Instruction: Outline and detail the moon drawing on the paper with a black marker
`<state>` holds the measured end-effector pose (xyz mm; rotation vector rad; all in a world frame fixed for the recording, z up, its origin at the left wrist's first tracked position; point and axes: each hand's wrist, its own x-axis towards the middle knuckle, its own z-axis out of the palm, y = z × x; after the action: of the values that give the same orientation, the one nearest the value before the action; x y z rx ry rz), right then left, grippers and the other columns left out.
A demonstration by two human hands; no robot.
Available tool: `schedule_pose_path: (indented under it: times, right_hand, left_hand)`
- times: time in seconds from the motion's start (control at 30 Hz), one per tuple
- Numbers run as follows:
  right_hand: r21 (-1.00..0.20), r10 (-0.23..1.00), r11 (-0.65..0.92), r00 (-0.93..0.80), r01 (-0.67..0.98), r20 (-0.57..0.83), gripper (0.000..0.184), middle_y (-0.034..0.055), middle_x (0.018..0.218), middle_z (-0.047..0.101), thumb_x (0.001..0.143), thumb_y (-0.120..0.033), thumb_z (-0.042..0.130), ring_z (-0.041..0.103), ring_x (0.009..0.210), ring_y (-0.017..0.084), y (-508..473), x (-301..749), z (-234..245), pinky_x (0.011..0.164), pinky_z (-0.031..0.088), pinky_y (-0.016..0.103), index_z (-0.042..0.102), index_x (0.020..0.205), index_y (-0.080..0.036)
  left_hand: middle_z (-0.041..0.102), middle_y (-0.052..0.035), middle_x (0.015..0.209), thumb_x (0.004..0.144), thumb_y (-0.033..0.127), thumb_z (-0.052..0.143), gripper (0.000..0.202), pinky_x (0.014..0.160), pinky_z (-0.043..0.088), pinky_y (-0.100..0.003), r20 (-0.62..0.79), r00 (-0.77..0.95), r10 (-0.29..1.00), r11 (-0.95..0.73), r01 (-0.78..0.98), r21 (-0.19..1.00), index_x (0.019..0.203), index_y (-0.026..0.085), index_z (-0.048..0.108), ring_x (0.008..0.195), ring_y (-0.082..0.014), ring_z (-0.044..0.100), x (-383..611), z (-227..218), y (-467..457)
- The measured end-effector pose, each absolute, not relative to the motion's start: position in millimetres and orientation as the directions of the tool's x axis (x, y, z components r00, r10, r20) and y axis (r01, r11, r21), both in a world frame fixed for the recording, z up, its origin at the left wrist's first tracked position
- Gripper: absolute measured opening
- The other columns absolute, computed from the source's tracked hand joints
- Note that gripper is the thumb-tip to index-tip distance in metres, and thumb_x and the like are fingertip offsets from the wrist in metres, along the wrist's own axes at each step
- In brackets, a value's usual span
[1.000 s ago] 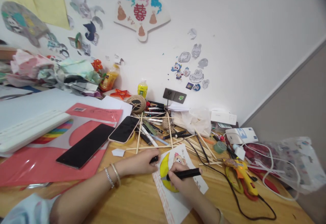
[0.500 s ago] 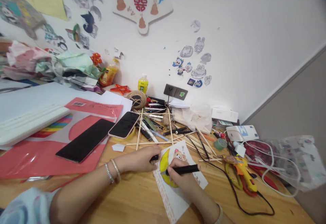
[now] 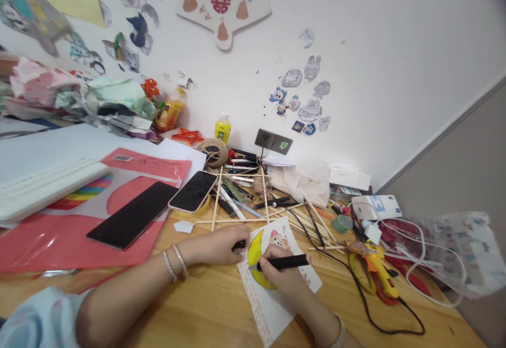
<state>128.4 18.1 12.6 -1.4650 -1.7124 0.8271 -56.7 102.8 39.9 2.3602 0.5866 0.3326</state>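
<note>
My right hand (image 3: 282,271) grips a black marker (image 3: 290,261), its tip at a yellow crescent moon (image 3: 256,250) drawn on a white sheet of paper (image 3: 272,311). A grey patch shows on the moon by the tip. Beside the moon, a small cartoon figure with pink on its head is partly covered by my right hand. My left hand (image 3: 227,243) rests at the paper's left edge, fingers closed around what looks like a black marker cap (image 3: 239,244). Most of the cap is hidden.
Behind the paper lie thin wooden sticks (image 3: 216,200) and scattered pens. A phone (image 3: 193,192) and a black tablet-like slab (image 3: 130,215) are to the left, on a red plastic folder (image 3: 75,248). A yellow glue gun (image 3: 381,271) with a black cord lies right.
The view has shifted very slightly. Both hands keep nearly the same place, and the marker tip stays on the yellow moon.
</note>
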Motion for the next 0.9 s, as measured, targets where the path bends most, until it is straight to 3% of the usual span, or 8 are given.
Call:
schedule_pose_path:
  times: [0.9]
  right_hand:
    - [-0.869,0.993,0.111,-0.084,0.482,0.08,0.016,-0.0049,0.045,0.046,0.071,-0.019,0.046,0.042,0.047,0.012,16.8,130.0,13.3,0.05,0.034,0.025,0.041,0.055,-0.022]
  left_hand:
    - [0.047,0.0025,0.075,0.066,0.011,0.049,0.01,0.061,0.034,-0.021,0.088,0.876,0.474,-0.69,0.307,0.656,0.07,0.018,0.044,0.067,-0.0112,0.042,-57.8,39.7,103.0]
